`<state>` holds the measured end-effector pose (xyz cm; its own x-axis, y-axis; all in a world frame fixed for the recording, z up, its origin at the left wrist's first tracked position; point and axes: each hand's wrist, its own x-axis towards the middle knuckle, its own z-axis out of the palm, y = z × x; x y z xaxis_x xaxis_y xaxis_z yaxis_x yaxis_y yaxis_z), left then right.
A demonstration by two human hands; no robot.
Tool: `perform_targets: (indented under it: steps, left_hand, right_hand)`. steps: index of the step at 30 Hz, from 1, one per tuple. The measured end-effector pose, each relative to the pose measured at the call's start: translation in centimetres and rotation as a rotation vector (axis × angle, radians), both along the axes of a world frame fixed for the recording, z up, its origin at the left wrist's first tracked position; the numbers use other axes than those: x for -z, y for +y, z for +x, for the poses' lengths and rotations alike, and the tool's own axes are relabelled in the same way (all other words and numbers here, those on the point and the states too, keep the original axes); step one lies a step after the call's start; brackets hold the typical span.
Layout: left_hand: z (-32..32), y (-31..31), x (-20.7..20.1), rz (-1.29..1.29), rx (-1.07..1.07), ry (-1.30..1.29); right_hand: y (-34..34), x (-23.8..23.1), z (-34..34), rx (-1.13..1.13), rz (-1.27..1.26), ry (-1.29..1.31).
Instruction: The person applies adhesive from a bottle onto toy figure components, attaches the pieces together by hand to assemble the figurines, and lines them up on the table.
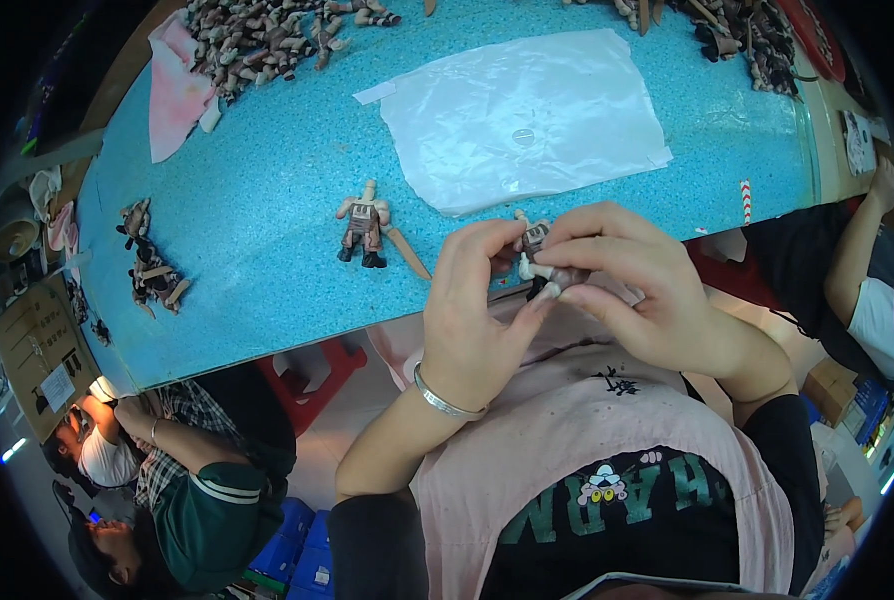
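Both hands hold one toy action figure (536, 237) over the front edge of the blue table. My left hand (477, 300) pinches it from the left side, and my right hand (627, 280) grips its lower part from the right. Parts of the figure are hidden behind my fingers; its brown-and-grey torso, a pale limb and a dark foot show. On the table to the left of my hands lies another toy figure (363, 225) with grey torso, brown trousers and black boots. Beside it rests a flat brown blade-shaped piece (408, 254).
A clear plastic sheet (527, 110) lies flat on the blue table (267, 200). Heaped figure parts (257, 45) sit at the far left near a pink cloth (175, 100), and another heap (757, 45) lies far right. A few figures (155, 275) lie at left. Other people sit nearby.
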<state>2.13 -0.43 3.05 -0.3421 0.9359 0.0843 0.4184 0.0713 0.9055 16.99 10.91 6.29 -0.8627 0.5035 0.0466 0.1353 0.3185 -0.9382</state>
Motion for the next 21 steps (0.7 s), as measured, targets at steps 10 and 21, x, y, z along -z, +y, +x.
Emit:
perform_targets:
  steps: [10, 21]
  left_hand:
    - [0.10, -0.14, -0.14, 0.020, 0.007, 0.023]
    - [-0.75, -0.26, -0.63, 0.019, 0.083, -0.039]
  right_hand:
    - [-0.20, 0.78, -0.14, -0.033, 0.181, -0.009]
    - [-0.72, 0.73, -0.18, 0.098, 0.023, -0.026]
